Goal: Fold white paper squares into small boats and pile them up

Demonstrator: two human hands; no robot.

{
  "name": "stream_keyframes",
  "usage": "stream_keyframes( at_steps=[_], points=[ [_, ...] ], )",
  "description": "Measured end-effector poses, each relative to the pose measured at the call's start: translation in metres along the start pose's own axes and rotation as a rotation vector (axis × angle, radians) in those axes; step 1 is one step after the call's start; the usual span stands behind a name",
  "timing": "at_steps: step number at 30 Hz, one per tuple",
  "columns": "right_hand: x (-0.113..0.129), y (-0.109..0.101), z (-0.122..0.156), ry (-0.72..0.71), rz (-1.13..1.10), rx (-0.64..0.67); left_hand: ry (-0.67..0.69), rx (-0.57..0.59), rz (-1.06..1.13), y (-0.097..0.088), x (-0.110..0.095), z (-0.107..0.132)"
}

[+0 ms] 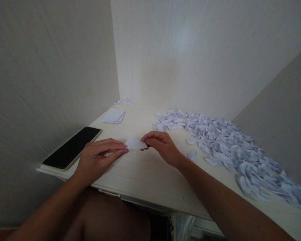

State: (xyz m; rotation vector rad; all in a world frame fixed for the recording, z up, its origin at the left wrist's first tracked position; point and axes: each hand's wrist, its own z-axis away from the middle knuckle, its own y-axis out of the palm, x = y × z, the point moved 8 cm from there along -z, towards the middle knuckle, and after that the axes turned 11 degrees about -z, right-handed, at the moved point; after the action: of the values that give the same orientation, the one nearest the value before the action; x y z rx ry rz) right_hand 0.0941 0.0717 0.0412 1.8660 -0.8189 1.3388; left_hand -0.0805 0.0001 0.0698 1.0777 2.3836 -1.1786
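Observation:
Between my two hands is a small white piece of folded paper [134, 143], roughly triangular with its point away from me, just above the tabletop. My left hand [101, 154] pinches its left corner between thumb and fingers. At its right corner, my right hand [158, 143] closes thumb and fingertips on it, with the fingers curled. A short stack of flat white paper sheets [114, 115] lies beyond my left hand. To the right of my right hand spreads a large pile of small folded white paper pieces [215, 137].
A dark-screened phone [72, 147] with a pale edge lies along the left side of the white table [145, 177]. Small white scraps [125, 101] sit in the far corner by the walls. Single folded pieces [192, 155] lie near my right forearm. Walls enclose the table behind and at both sides.

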Motion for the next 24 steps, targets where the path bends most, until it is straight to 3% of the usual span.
stream_keyframes(
  at_steps=[5, 10, 15, 24],
  points=[
    [0.005, 0.004, 0.003, -0.009, -0.015, 0.051, -0.106, -0.024, 0.039, -0.001, 0.010, 0.003],
    [0.010, 0.002, 0.004, -0.088, 0.183, -0.037, -0.155, -0.032, 0.104, 0.001, 0.008, 0.003],
    [0.006, 0.001, 0.004, -0.081, 0.071, -0.097, -0.260, -0.012, 0.251, 0.010, 0.009, 0.003],
    [0.000, 0.000, 0.006, -0.049, -0.015, -0.172, -0.441, -0.085, 0.489, 0.022, 0.016, 0.004]
  ],
)
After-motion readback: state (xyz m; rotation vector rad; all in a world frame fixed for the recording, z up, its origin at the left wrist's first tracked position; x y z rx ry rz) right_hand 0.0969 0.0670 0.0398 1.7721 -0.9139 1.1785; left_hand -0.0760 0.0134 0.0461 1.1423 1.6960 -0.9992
